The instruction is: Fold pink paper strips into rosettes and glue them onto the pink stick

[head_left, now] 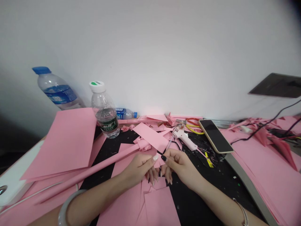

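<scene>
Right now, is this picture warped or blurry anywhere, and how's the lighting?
In the head view, the wide lens seems to bend the edges, so the blue-capped water bottle leans steeply and the top right corner darkens. Soft, even light falls on the white wall, without harsh shadows, and the left hand and right hand look fairly sharp.

Flat pink covers the paper sheets [58,141] and the rolled paper stick [89,168], which lie on a black counter [103,153] speckled with pale flecks. The glue gun [183,139] is whitish pink. The scissors [195,126] have red and yellow handles, and the phone [215,136] has a black screen with a gold edge. One water bottle [56,88] has a blue cap and label; another [101,97] has a white cap with a green mark. The fingernails [155,158] are polished white and black.
</scene>
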Action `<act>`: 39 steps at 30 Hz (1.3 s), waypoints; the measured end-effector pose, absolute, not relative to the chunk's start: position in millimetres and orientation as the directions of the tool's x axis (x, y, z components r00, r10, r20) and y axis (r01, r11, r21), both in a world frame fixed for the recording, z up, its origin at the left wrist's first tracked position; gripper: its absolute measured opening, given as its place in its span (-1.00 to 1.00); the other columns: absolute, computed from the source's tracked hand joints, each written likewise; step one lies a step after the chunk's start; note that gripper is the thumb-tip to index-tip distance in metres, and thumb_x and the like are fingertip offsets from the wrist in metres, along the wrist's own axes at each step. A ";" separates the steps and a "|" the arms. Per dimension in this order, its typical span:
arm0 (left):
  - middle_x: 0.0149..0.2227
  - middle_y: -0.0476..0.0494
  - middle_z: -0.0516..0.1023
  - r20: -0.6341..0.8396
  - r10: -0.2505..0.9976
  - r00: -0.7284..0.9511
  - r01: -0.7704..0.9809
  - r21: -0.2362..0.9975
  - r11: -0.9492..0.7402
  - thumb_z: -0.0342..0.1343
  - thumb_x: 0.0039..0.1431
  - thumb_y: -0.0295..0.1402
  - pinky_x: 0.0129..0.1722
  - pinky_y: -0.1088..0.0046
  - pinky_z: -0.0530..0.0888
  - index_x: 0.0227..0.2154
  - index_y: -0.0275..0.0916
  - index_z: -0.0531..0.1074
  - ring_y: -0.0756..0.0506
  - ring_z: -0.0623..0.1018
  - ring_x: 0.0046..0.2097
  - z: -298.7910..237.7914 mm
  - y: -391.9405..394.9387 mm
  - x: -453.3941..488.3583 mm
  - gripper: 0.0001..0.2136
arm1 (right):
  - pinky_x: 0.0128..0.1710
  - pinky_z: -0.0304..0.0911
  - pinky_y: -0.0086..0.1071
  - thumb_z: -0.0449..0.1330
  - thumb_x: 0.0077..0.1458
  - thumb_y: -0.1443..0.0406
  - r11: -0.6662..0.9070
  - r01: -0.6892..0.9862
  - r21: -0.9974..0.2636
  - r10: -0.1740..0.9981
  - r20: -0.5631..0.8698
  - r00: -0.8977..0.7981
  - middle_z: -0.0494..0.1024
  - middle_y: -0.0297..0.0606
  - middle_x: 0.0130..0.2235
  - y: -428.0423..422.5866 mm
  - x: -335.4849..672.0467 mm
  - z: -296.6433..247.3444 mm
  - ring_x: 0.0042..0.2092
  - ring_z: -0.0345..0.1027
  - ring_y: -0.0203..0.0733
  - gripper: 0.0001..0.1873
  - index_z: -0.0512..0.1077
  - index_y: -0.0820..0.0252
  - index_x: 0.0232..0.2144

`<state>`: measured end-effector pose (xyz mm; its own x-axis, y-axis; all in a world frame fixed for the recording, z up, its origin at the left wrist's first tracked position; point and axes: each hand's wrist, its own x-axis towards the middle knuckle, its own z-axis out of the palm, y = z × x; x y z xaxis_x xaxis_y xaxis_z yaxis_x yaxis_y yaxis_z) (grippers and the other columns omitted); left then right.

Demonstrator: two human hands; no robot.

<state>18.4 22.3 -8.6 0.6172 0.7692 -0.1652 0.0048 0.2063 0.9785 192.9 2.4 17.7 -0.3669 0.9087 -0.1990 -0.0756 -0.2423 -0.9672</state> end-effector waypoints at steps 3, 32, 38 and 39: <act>-0.62 -0.13 0.50 -0.131 0.755 0.642 0.023 0.988 0.151 -0.04 0.20 -0.08 -0.63 0.56 0.34 -0.54 -0.35 0.40 0.01 0.46 -0.63 -4.8 21.8 18.6 -0.59 | -0.72 0.20 -0.54 0.20 0.05 0.05 -0.247 -0.081 -0.966 0.913 -0.204 -0.354 0.52 -0.33 -0.59 2.3 192.8 18.0 -0.69 0.34 -0.35 -0.63 0.26 0.23 -0.48; -0.67 -0.14 0.44 -0.140 0.795 0.590 0.041 0.989 0.143 -0.13 0.19 0.01 -0.68 0.55 0.19 -0.64 -0.33 0.36 0.02 0.39 -0.68 -7.0 21.6 19.1 -0.48 | -0.69 0.19 -0.54 0.14 0.08 -0.01 -0.202 -0.011 -0.979 0.913 -0.185 -0.364 0.49 -0.36 -0.58 -0.7 189.7 15.3 -0.69 0.32 -0.38 -0.60 0.23 0.20 -0.47; -0.70 -0.05 0.39 -0.112 0.789 0.604 0.087 0.993 0.075 -0.09 0.21 -0.07 -0.68 0.57 0.22 -0.62 -0.29 0.32 0.04 0.37 -0.68 -4.8 21.1 18.1 -0.57 | -0.71 0.14 -0.54 0.06 0.15 0.01 -0.172 0.036 -0.984 0.914 -0.173 -0.367 0.46 -0.40 -0.60 -1.4 189.4 12.3 -0.69 0.29 -0.36 -0.64 0.16 0.15 -0.45; -0.72 -0.03 0.37 -0.115 0.794 0.596 0.096 0.993 0.071 -0.11 0.22 -0.08 -0.69 0.57 0.21 -0.63 -0.28 0.31 0.04 0.36 -0.69 -5.0 20.8 18.2 -0.57 | -0.70 0.14 -0.54 0.05 0.17 0.03 -0.156 0.067 -0.985 0.915 -0.170 -0.365 0.45 -0.41 -0.61 -2.1 189.2 12.0 -0.69 0.28 -0.36 -0.66 0.15 0.15 -0.45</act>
